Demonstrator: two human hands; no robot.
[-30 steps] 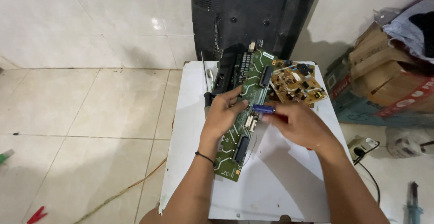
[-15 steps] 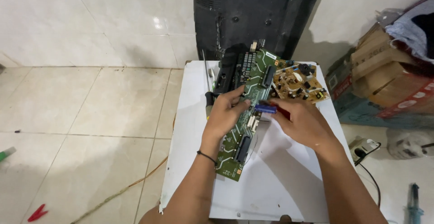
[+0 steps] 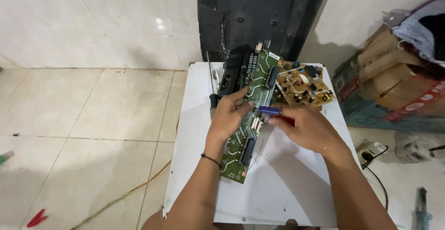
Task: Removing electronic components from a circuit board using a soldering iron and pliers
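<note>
Long green circuit board [image 3: 250,118] laid lengthwise on white table [image 3: 287,188], far end against black TV back panel [image 3: 259,16]. Left hand [image 3: 227,118] clamped over board's left edge, pinning it steady. Right hand [image 3: 306,128] closed on blue-handled tool [image 3: 269,111], tip held at board's right edge. Brown circuit board [image 3: 303,84] set aside, right of green board.

We have a single view, from a camera worn on the head, looking steeply down and forward over both forearms onto the small white square table [image 3: 287,197] close below. It faces the black flat television back [image 3: 259,12] leaning against the pale wall.
</note>
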